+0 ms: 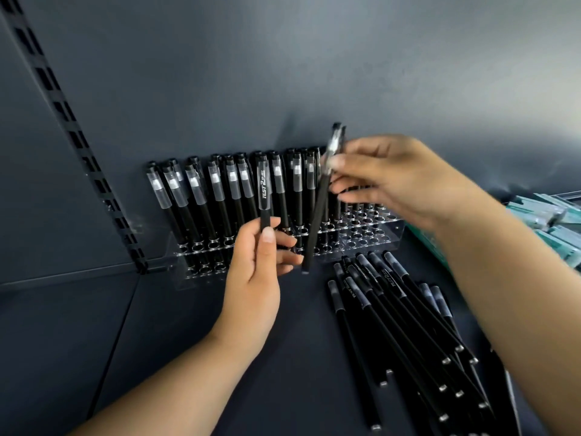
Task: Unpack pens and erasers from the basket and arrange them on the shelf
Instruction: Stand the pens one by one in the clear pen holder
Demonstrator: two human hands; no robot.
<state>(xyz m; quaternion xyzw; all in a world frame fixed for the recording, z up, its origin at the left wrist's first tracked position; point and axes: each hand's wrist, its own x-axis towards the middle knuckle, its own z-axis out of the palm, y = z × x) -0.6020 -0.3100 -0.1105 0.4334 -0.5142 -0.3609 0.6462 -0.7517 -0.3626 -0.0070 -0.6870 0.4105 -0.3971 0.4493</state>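
- While no basket shows in this view, the dark grey shelf board (195,325) carries everything, and I judge the step in hand to be slotting pens into the holder, with the unpacking of pens seemingly done.
- Against the shelf's back edge stands a clear acrylic pen rack (371,234) with rows of round holes; black capped pens (217,196) fill its left part upright, while the right-hand holes are bare.
- Toward the front right corner lies a loose heap of black pens (405,335), not yet placed.
- At the right edge sit teal-green cartons (553,221); their print is too blurred to read.
- Closed round a black pen with clear cap (264,196), the left hand (261,262) holds it upright before the rack; its cap reads "TEST 2".
- Pinching a second black pen (319,209) near its cap, the right hand (396,180) tilts it over the rack.
- Next, I judge, each tip must be lined up with a free hole and lowered straight.
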